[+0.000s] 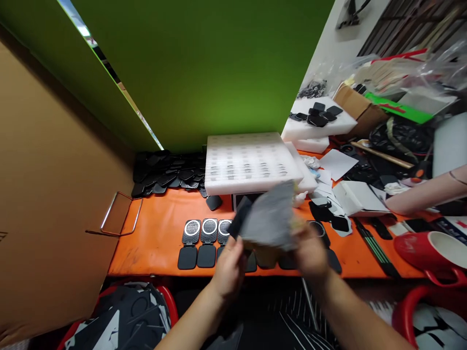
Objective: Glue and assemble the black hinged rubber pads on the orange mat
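Observation:
A grey sheet [269, 216] with a yellowish-brown underside is raised above the front of the orange table, bent and slightly smeared by motion. My right hand [310, 248], itself blurred, grips its right edge. Closed at the lower left is my left hand [230, 267], with thumb and fingers on a small flat black piece [240, 217] and close against the sheet's corner. Below them runs a row of black square pads [188, 257], paired with black mesh pieces bearing white rings [192, 228]. The sheet and my hands hide the middle of this row.
Black pieces [168, 170] are heaped at the back left, beside a white foam block [251, 160]. A bent wire stand [120, 218] is at left. On the right lie a red mug [419, 253], papers and scraps. Red tubs [170, 304] of offcuts stand below the table edge.

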Tool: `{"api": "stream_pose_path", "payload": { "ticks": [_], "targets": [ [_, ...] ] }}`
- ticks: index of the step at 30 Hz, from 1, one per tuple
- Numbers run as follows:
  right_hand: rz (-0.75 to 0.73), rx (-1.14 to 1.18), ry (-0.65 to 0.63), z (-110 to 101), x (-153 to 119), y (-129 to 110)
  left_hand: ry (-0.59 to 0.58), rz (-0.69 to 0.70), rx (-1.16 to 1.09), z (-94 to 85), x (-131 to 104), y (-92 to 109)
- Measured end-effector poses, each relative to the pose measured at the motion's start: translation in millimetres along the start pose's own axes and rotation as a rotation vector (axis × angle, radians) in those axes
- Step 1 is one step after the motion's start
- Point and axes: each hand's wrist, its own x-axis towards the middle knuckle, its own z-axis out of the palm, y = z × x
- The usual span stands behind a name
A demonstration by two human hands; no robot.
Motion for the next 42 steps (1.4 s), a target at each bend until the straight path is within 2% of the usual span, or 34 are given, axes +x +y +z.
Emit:
{"api": "stream_pose_path", "payload": {
  "ticks": [3,5,7,10,13,16,18,20,22,24,25,27,28,30,32,34,38,42],
  "targets": [
    [-0.138,-0.146,-0.120,27.1,-4.7,-1.8,-0.050,-0.046,0.110,1.3,-6.7,-7.0],
    [-0.219,-0.241,-0.208,35.8,-4.3,-4.8,-0.126,-0.083,0.140,-3.3,-7.7,-12.4],
    [-0.242,-0.273,-0.253,37.5,-1.3,-9.0,-0.189,-0.093,0.138,-10.8,-6.4,-18.0],
    [-0.206,-0.257,-0.248,32.2,8.7,-11.8,-0.205,-0.048,0.187,-21.9,-6.9,-25.1],
    [-0.046,-0.262,-0.101,17.3,25.3,-4.0,-0.238,-0.051,0.295,-26.2,-12.2,-24.4],
    [0.135,-0.296,0.156,-9.7,41.8,9.1,-0.192,0.000,0.346,-19.6,-1.6,-6.2],
    [0.193,-0.278,0.316,-30.7,47.8,15.0,-0.040,0.153,0.305,-10.8,25.5,17.7],
    [0.210,-0.199,0.428,-49.4,48.1,17.3,0.004,0.237,0.274,-3.9,63.8,46.3],
    [0.225,-0.108,0.475,-63.7,42.8,17.9,0.075,0.301,0.297,-3.2,98.6,70.0],
    [0.258,-0.053,0.499,-73.6,33.7,18.6,0.279,0.450,0.411,-10.4,117.4,78.5],
    [0.281,-0.034,0.506,-77.3,28.5,19.3,0.396,0.548,0.498,-16.7,119.8,75.3],
    [0.327,0.011,0.532,-82.4,18.8,20.9,0.582,0.715,0.740,-32.4,114.5,56.1],
    [0.350,0.039,0.542,-83.8,15.0,21.4,0.576,0.680,0.897,-40.5,109.6,42.4],
    [0.389,0.097,0.552,-84.6,10.3,21.1,0.377,0.427,1.238,-53.9,101.8,13.9],
    [0.407,0.152,0.548,-82.7,9.3,19.2,0.314,0.309,1.345,-60.9,101.4,-9.2],
    [0.406,0.193,0.533,-79.6,9.8,16.8,0.320,0.259,1.386,-61.7,107.6,-23.4],
    [0.407,0.234,0.509,-77.2,8.4,16.3,0.347,0.217,1.449,-56.2,120.0,-32.1],
    [0.430,0.235,0.529,-82.5,3.6,22.9,0.363,0.224,1.497,-53.3,120.5,-33.2]
  ]
}}
